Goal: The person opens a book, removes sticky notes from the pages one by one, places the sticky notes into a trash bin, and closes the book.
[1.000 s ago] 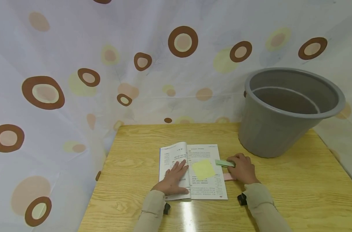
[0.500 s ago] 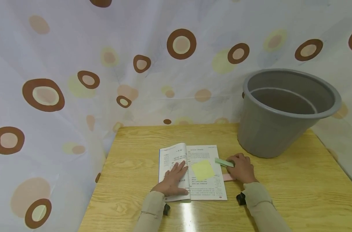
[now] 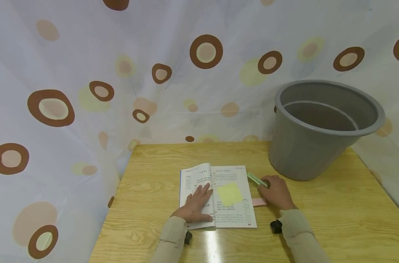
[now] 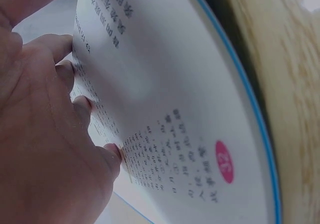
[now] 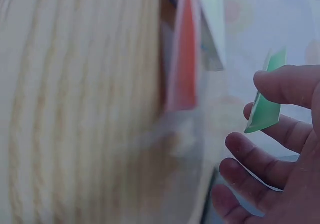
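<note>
An open book (image 3: 232, 215) with printed pages lies on the table. My left hand (image 3: 195, 206) rests on its left page with the fingers spread; the left wrist view shows the fingertips on the curved page (image 4: 150, 74). My right hand (image 3: 278, 191) is just right of the book, pinching a green paper strip (image 5: 269, 101) between thumb and index finger while the other fingers stay loosely bent. The strip (image 3: 256, 178) slants up beside the right page's edge. A pink strip (image 3: 259, 202) juts out from that edge, below the green one.
A yellow square sticky note (image 3: 230, 194) lies on the right page. A large grey bucket (image 3: 301, 157) stands at the back right of the wooden table (image 3: 146, 175). Behind the table hangs a white sheet (image 3: 173, 33) with circle patterns.
My right hand has shifted slightly right, drawing the green strip away from the page and tilting it more steeply. My left hand keeps its place on the book.
</note>
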`<state>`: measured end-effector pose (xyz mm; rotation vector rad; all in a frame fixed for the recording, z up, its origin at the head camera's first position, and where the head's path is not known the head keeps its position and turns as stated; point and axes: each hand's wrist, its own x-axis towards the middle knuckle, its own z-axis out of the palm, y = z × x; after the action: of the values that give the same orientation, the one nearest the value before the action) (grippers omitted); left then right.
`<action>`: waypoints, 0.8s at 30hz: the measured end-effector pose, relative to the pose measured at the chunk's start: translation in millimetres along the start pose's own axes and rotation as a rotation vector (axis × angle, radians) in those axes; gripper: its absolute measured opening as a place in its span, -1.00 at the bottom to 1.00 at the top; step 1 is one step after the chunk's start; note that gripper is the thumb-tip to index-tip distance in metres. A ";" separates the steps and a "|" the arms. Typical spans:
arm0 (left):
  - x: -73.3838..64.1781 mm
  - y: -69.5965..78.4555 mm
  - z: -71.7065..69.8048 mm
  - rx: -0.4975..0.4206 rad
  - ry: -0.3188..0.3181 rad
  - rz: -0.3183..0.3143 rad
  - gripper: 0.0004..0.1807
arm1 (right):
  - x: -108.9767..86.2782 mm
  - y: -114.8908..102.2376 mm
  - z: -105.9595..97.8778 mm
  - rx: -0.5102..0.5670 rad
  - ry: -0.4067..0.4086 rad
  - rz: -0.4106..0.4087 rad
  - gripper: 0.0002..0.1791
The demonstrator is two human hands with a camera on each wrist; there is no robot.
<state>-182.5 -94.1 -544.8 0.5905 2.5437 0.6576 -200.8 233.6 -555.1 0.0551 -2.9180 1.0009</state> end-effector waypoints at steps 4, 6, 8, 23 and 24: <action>-0.1 -1.0 -0.3 -0.017 -0.004 -0.003 0.10 | -5.2 -14.8 -8.3 0.034 0.058 -0.053 -0.65; 0.0 -1.4 -0.2 -0.024 -0.007 -0.003 0.10 | -10.3 -24.2 -12.9 0.055 0.085 -0.088 -0.67; 0.0 -1.7 -0.2 -0.030 -0.011 -0.005 0.10 | -16.4 -33.8 -17.0 0.066 0.123 -0.141 -0.69; 0.2 -1.5 0.9 -0.030 -0.002 -0.006 0.10 | -31.5 -99.0 -96.3 0.082 0.527 -0.529 -0.62; 0.3 -1.5 0.9 -0.029 -0.002 -0.007 0.10 | -30.8 -100.9 -103.3 0.090 0.565 -0.546 -0.63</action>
<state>-182.7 -94.8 -546.4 0.5721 2.5291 0.6904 -160.6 217.9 -413.9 0.4611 -2.1677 0.8673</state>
